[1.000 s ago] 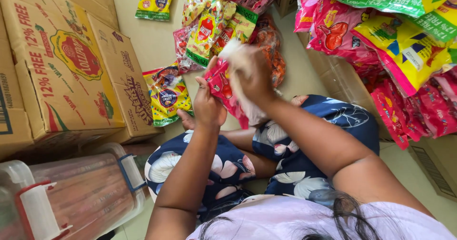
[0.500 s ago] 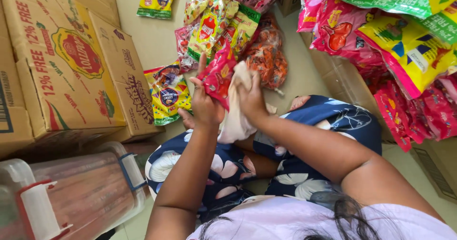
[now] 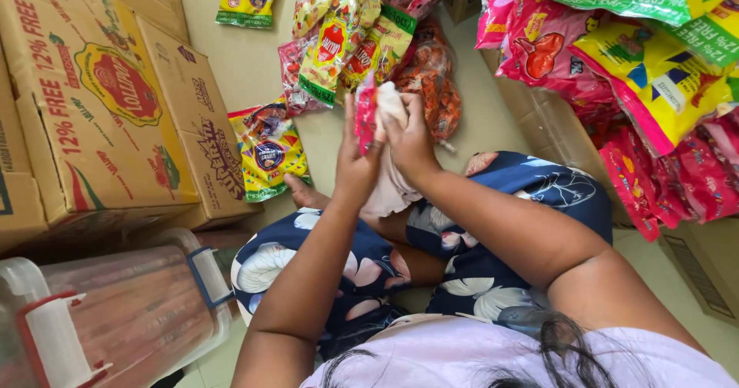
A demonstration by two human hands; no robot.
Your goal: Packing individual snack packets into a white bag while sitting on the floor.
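Note:
I sit on the floor with crossed legs in dark blue flowered trousers. My left hand (image 3: 352,166) holds a red candy packet (image 3: 365,112) upright and edge-on to the camera. My right hand (image 3: 409,140) presses a pale cream cloth (image 3: 390,102) against the packet's side; more of the cloth hangs down between my wrists towards my lap. Both hands are raised in front of me, palms facing each other, with the packet and cloth between them.
Cardboard cartons (image 3: 100,103) stand stacked at the left, a clear plastic bin with red latches (image 3: 115,319) below them. A yellow sweets bag (image 3: 269,153) lies on the floor. Piled bags (image 3: 362,34) lie ahead and more bags (image 3: 639,57) are heaped on cartons at the right.
The red packet has turned from flat-on to edge-on in my left hand. My right hand with the cloth has shifted along the packet, from its top to its side.

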